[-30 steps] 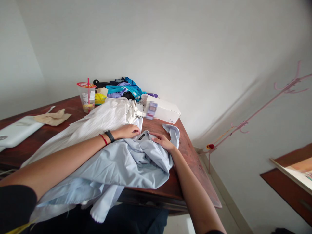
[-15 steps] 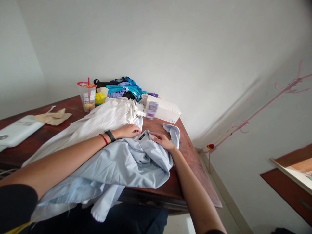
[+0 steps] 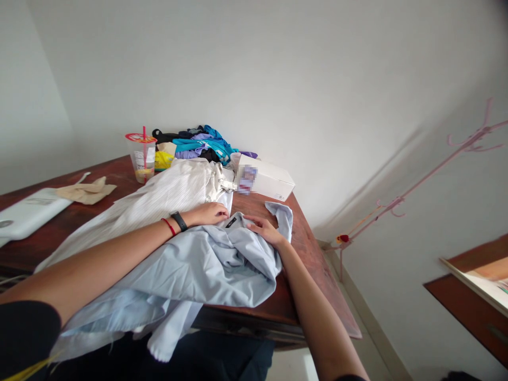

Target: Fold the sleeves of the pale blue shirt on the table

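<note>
A crumpled light blue shirt (image 3: 206,264) lies over the front of the table, with a black label (image 3: 230,222) showing inside its collar. At the left end of the collar my left hand (image 3: 208,214) is closed, its fingers curled on the cloth; the fingertips are partly hidden. My right hand (image 3: 265,229) holds the collar's other side, one finger reaching along the far edge and another in front. One sleeve end (image 3: 283,214) lies beyond my right hand, and another (image 3: 172,333) hangs off the front edge. Under my left forearm lies a white striped garment (image 3: 159,196).
The dark wooden table (image 3: 313,264) bears a white box (image 3: 273,180), a plastic cup with a red straw (image 3: 143,159), a pile of clothes (image 3: 206,143), a brown napkin (image 3: 89,191) and a white device (image 3: 32,211). A pink coat rack (image 3: 428,177) stands at the right wall.
</note>
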Motion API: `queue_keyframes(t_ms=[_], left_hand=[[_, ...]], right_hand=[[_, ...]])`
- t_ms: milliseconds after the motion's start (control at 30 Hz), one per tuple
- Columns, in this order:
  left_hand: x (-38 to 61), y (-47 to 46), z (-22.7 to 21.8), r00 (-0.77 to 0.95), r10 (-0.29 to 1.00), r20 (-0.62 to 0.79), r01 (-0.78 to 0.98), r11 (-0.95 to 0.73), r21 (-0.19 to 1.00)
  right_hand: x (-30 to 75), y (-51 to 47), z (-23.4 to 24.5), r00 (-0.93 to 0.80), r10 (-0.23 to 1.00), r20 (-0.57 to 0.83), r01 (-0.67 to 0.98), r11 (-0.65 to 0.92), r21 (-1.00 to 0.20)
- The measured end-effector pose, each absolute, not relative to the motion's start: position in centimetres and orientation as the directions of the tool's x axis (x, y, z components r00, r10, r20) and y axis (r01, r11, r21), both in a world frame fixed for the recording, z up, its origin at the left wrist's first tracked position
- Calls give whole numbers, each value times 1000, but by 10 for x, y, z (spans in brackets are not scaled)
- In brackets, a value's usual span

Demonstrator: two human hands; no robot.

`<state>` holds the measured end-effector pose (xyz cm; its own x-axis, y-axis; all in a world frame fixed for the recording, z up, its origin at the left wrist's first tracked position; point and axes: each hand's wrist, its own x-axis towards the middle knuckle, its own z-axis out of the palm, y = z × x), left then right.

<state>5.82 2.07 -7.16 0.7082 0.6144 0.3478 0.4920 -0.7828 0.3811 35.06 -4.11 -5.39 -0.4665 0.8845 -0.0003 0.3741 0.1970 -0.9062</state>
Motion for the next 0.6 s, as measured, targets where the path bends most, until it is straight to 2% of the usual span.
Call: queue_keyframes(t_ms=[600], left_hand=[[57, 22, -73, 710, 605, 361, 483, -791, 375]], right_hand=[[347, -44, -50, -448, 894, -11, 395, 188, -899]])
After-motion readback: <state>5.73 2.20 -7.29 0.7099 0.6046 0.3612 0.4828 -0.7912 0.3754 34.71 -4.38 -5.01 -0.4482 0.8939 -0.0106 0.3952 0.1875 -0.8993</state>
